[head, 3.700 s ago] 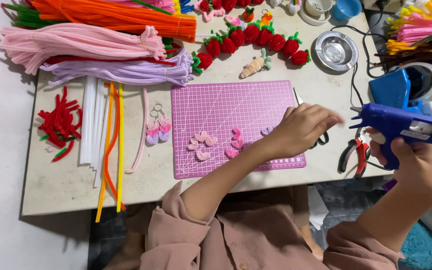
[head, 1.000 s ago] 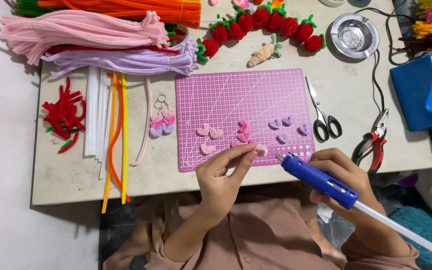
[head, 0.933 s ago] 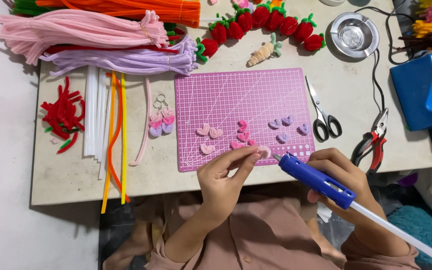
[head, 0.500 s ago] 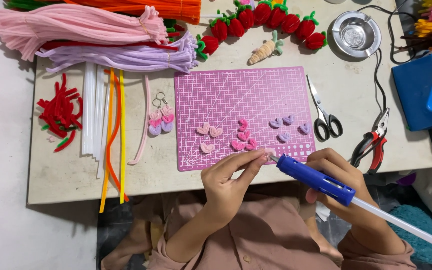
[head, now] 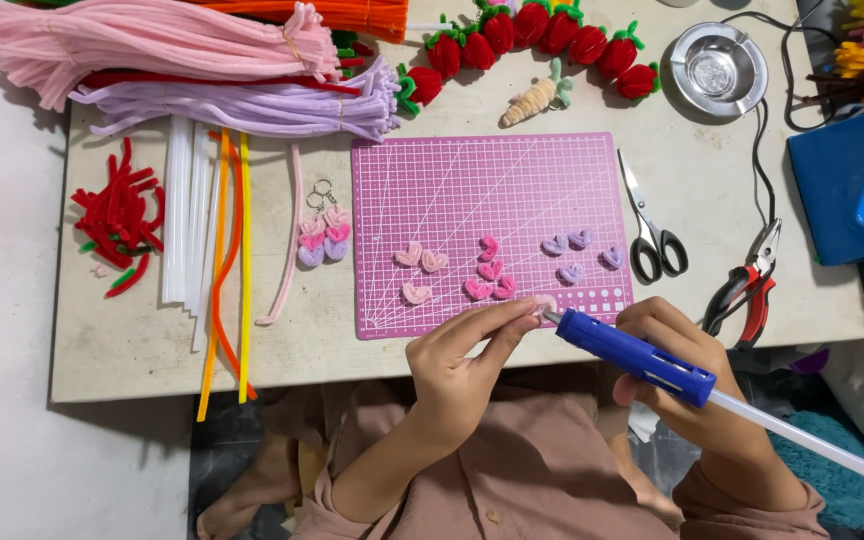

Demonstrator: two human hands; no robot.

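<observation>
Head view shows the left hand (head: 462,365) with its grip pinched shut on a small pink heart (head: 544,303), the right hand (head: 687,375) wrapped tight round the blue glue gun (head: 635,355), whose tip touches the heart just beside the fingertips (head: 524,318); this looks like the gluing step, and next needs a gentle squeeze.

The glue gun (head: 636,356) is smooth blue plastic with a translucent stick behind. The cutting mat (head: 492,190) is matt pink with a printed grid. The small hearts (head: 490,270) and far bundles of pipe cleaners (head: 242,105) look fuzzy. The scissors (head: 649,225) have shiny metal blades, the dish (head: 718,70) is polished metal, and the table (head: 132,340) is matt and pale.
</observation>
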